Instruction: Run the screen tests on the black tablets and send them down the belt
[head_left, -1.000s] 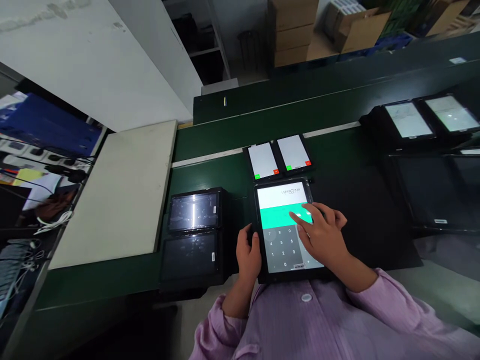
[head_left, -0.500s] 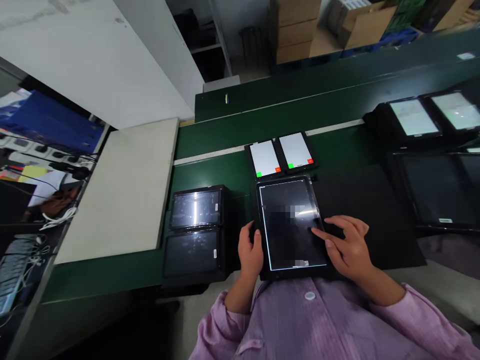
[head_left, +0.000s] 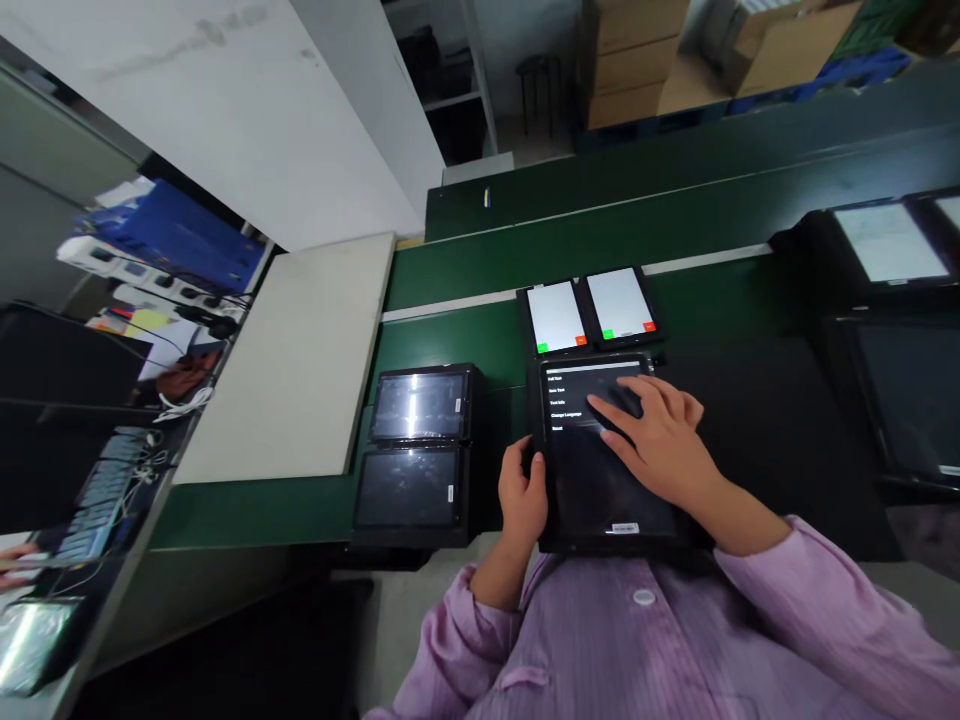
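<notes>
A dark tablet (head_left: pixel 600 490) lies in front of me near the table's edge, with a short white text menu at the top left of its lit screen. My left hand (head_left: pixel 523 500) is curled against the tablet's left side, gripping that edge with the thumb up. Over the upper right of the screen, my right hand (head_left: pixel 660 435) is open, fingers spread and the index fingertip close to the menu; I cannot tell whether it touches the glass. Just beyond are two smaller tablets, a left one (head_left: pixel 555 315) and a right one (head_left: pixel 619 302), showing white screens with green and red corner buttons.
Two dark tablets (head_left: pixel 409 485) sit on a stack to my left. More tablets (head_left: pixel 892 240) stand at the right, beside a black mat (head_left: pixel 772 430). A pale board (head_left: pixel 292 360) lies beyond the left stack. Another person's hand (head_left: pixel 16 565) is near a keyboard (head_left: pixel 109 490).
The tablet's screen has gone from a white-outlined black display to a text menu. My right hand has moved up and left over the screen. The view has shifted left.
</notes>
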